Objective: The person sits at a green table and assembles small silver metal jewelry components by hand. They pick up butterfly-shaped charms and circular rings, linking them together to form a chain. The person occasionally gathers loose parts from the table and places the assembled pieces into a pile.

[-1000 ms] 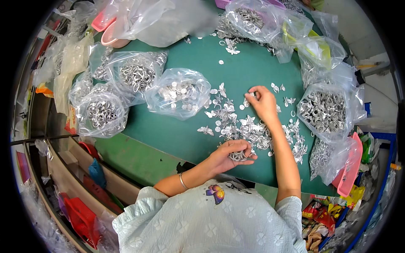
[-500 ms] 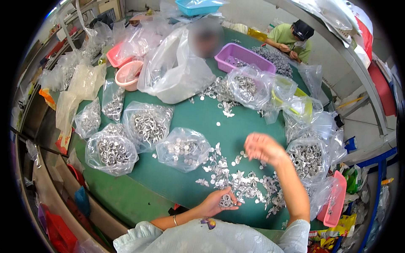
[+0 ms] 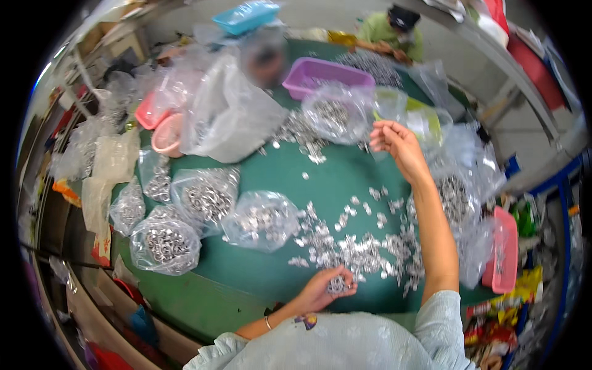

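Observation:
Several small silvery metal rings (image 3: 338,284) lie in the cupped palm of my left hand (image 3: 319,291), near the front edge of the green table. The fingers of my left hand curl around them. Farther out, my right hand (image 3: 399,148) is raised above the table, just right of an open clear bag of metal pieces (image 3: 333,113). Its fingers are bent together; whatever they may hold is too blurred to make out. Between my arms a loose spread of flat silvery metal pieces (image 3: 361,254) covers part of the green table (image 3: 277,174).
Clear bags of metal rings (image 3: 165,242) stand on the left, with a bag of pale discs (image 3: 262,219) beside them. A purple basin (image 3: 302,79) sits at the back, and a pink tray (image 3: 504,253) at the right edge. Across the table a person in green (image 3: 382,37) bends over.
My right hand has moved away from me, from above the loose pieces toward the bags at the back. My left hand keeps its rings. The whole view has shifted.

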The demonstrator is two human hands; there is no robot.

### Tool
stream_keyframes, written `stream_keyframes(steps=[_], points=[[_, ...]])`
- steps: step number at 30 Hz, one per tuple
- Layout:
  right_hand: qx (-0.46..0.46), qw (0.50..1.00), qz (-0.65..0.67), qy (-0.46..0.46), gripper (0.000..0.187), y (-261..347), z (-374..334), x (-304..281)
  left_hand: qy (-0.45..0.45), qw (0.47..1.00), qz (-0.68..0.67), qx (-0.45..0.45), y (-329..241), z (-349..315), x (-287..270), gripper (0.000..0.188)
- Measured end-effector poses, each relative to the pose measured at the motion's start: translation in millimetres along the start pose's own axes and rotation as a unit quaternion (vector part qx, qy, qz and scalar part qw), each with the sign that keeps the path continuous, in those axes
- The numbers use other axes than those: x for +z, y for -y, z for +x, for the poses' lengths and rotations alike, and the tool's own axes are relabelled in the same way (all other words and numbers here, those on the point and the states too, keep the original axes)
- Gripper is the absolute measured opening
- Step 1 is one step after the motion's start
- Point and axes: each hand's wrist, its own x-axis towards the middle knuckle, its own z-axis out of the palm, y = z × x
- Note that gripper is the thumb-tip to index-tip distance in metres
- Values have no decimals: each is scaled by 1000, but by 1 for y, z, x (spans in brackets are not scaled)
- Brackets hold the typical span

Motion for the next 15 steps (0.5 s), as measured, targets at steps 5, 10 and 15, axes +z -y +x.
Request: stream_keyframes(steps=[5,10,15], points=[[55,924,-378,23,37,-54,-126,-28,-29,999,17,-31,9,0,10,26],[4,787,-617,-22,54,-105,-194,4,-29,998,8,-59,19,7,17,24],[-20,921,-386,41,31,-72,-215,22,-53,997,-19,-57,24,4,23,23]])
